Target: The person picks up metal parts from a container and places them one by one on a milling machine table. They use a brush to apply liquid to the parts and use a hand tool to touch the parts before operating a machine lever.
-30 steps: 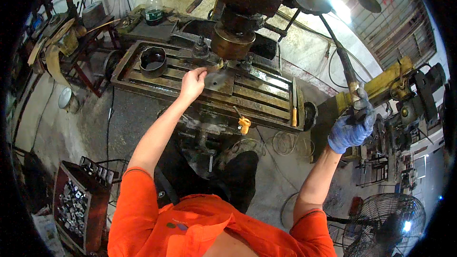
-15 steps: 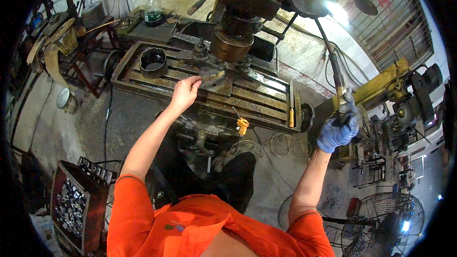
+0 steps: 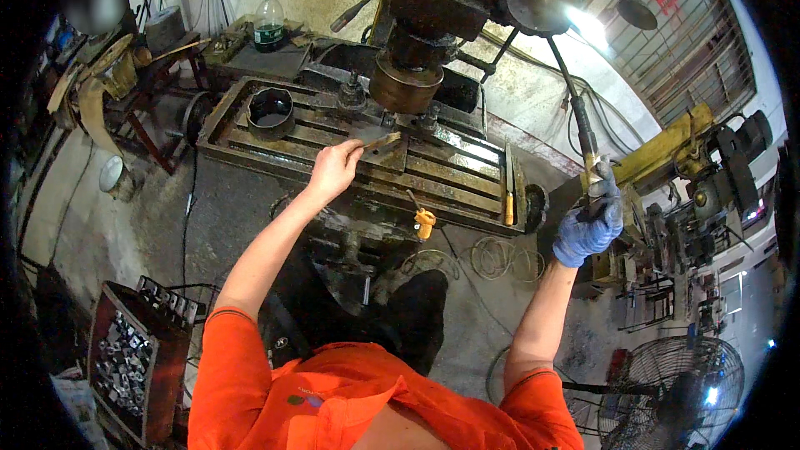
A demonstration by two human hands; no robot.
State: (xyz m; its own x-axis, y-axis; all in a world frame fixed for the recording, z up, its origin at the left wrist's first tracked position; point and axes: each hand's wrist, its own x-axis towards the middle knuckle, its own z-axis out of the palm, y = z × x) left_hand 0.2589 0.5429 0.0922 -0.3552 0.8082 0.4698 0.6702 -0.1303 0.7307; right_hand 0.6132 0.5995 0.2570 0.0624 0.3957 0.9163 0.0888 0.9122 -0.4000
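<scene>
My bare left hand (image 3: 335, 171) is closed on a small brush (image 3: 380, 143). The brush's tan tip reaches over the slotted machine table (image 3: 454, 186), just below the dark spindle head (image 3: 406, 82) of a drilling machine. In a blue glove, my right hand (image 3: 589, 223) wraps round the lower end of the machine's long feed lever (image 3: 582, 127). What sits directly under the spindle is dark and hard to make out. A black, rough-rimmed pot (image 3: 272, 131) with dark liquid stands on the table's left part.
A yellow-handled tool (image 3: 509, 208) lies along the table's right end. An orange-yellow handle (image 3: 424, 223) sticks out at the front edge. A box of metal parts (image 3: 123, 367) stands lower left, a fan (image 3: 675, 392) lower right. Coiled hose (image 3: 493, 257) lies on the floor.
My left hand has shifted slightly right and toward me; the brush, blurred before, now shows clearly. My right hand stays on the lever, almost unmoved.
</scene>
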